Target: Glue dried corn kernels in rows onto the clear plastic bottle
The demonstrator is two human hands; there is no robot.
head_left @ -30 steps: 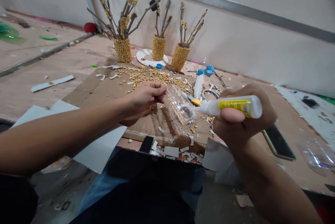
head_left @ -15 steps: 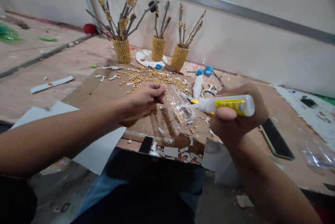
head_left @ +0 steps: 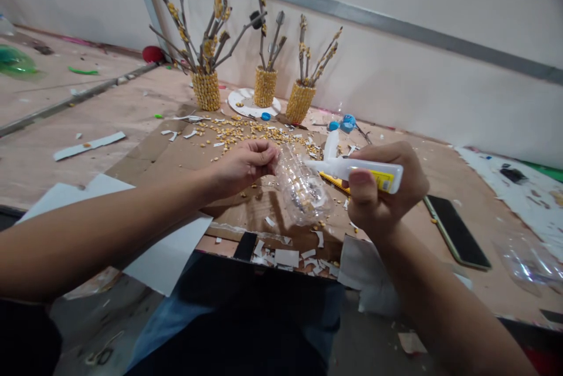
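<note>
My right hand [head_left: 382,188] is closed around a white glue tube [head_left: 369,172] with a yellow label, its nozzle pointing left at a clear plastic bottle piece [head_left: 301,185]. A row of corn kernels is stuck on that clear piece. My left hand [head_left: 244,162] pinches the bottle piece at its left end, holding it above a cardboard sheet [head_left: 176,150]. Loose corn kernels [head_left: 246,128] lie scattered on the cardboard behind my hands.
Three kernel-covered vases with twigs [head_left: 206,90] [head_left: 265,86] [head_left: 300,101] stand at the back near a white plate [head_left: 246,105]. Blue caps [head_left: 347,124], a black phone [head_left: 455,230], white paper scraps [head_left: 285,256] and a crumpled clear plastic piece [head_left: 534,261] lie around. A wall rises behind.
My right hand has moved left with the glue tube, bringing its nozzle over the clear bottle piece. My left hand has stayed in place.
</note>
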